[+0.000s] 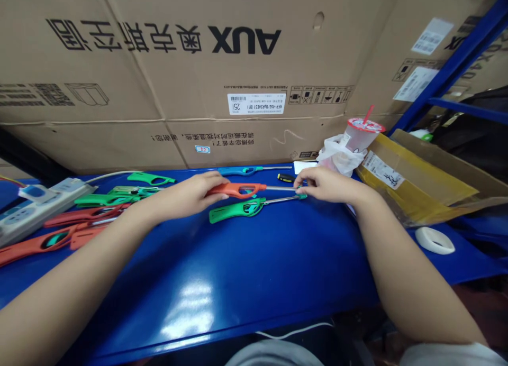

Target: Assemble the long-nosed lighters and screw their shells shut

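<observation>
My left hand (197, 193) is wrapped round the handle of an orange long-necked lighter (244, 189), which lies level and points right. The fingers of my right hand (323, 184) are closed on the far end of its metal barrel; the very tip is hidden by them. Just in front, a green long-necked lighter (230, 211) rests on the blue table (254, 265), its barrel end close under my right fingers. A blue lighter (240, 171) lies behind, along the box. Beyond the right fingers is a black and yellow screwdriver handle (286, 178).
Several green, red and orange lighters (85, 216) lie left beside a white power strip (43, 207). A cardboard box (166, 91) walls the back. To the right are a lidded cup (361, 133) with a straw, an open carton (416, 181) and a white ring-shaped object (435, 241).
</observation>
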Motion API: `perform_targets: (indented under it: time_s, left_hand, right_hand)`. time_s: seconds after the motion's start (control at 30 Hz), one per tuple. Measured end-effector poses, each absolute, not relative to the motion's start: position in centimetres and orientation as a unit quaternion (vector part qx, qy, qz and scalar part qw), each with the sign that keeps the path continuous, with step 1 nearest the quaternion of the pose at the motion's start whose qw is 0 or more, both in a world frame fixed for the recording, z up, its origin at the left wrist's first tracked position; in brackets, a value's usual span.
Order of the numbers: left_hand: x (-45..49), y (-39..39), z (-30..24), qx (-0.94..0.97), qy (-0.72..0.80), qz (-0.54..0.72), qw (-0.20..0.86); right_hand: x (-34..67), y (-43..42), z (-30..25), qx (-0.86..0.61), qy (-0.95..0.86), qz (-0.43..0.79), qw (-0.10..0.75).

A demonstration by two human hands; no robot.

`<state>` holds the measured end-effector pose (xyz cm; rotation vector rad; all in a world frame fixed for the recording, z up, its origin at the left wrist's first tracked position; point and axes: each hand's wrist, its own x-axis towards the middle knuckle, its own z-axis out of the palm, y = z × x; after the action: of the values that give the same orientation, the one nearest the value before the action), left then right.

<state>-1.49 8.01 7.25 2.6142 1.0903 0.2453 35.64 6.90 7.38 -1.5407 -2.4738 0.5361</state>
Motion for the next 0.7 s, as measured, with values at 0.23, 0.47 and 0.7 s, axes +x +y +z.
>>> perform_targets:
  time_s: [0.23, 0.47, 0.7]
  left_hand:
    - [-0.8, -0.1, 5.1, 0.891, 0.379, 0.023, 0.247]
    - [-0.1, -0.8, 2.1, 0.895, 0.375, 0.096, 0.221]
    - [0.1, -1.2, 1.3, 0.901, 0.350, 0.125, 0.222]
  right_hand:
    - [34.8, 4.4, 7.6, -0.514, -0.791, 0.320, -0.086]
    - [32.6, 4.5, 7.5, -0.511, -0.803, 0.297, -0.073]
    - [25.2, 8.2, 4.1, -0.535, -0.821, 0.145, 0.135]
